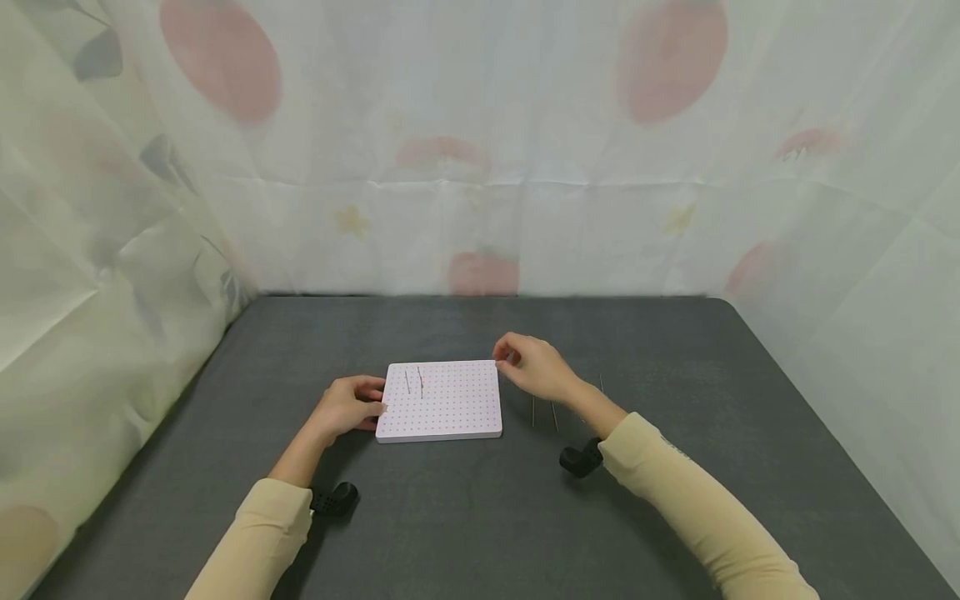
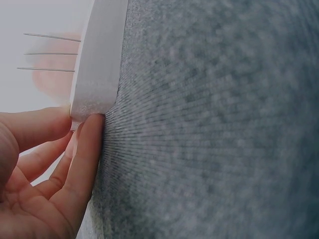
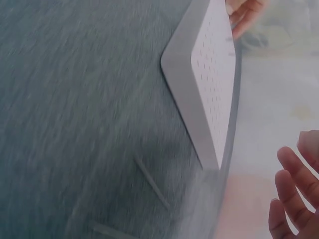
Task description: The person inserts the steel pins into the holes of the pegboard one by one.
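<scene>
A white pegboard (image 1: 450,408) with rows of small holes lies flat on the dark table. My left hand (image 1: 348,408) grips its left edge, the thumb (image 2: 45,127) on top and the fingers against the side. Three thin metal pins (image 2: 52,53) stand upright in the board in the left wrist view. My right hand (image 1: 536,367) hovers by the board's far right corner. In the right wrist view its fingers (image 3: 294,194) are spread and loosely bent, with nothing seen between them.
Loose metal pins (image 1: 555,417) lie on the grey table (image 1: 465,517) right of the board, one partly behind the right forearm. Patterned curtains (image 1: 480,217) hang behind the table and along both sides. Each wrist carries a black device (image 1: 580,458).
</scene>
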Demonstrator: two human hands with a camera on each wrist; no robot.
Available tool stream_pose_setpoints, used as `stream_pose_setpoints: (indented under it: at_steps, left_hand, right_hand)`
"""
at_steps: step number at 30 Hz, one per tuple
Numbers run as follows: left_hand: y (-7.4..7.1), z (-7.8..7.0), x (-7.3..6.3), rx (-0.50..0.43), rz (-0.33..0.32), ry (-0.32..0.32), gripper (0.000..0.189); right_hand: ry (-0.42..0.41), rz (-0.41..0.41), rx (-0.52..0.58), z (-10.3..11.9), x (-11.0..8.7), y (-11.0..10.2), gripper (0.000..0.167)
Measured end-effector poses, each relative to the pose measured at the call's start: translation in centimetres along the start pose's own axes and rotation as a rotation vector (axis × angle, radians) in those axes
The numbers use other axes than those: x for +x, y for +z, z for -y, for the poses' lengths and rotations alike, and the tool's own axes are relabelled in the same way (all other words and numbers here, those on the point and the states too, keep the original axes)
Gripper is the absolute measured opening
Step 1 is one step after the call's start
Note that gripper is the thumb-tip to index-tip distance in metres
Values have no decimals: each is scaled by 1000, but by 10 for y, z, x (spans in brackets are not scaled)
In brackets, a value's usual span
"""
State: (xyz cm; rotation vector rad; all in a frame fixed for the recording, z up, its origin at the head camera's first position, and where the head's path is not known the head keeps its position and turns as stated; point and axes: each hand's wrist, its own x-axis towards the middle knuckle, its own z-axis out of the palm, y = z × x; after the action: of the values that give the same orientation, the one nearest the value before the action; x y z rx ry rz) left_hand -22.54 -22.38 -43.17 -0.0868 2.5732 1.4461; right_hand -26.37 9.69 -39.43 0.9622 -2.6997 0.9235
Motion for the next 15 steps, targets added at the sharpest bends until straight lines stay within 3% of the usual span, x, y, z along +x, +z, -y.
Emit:
stream_pose_setpoints:
  at_steps: [15]
  left_hand:
    - [-1,-2,1,17,2,-10,48]
  right_hand:
    - [135,-36,34,-42,-29,-34,18]
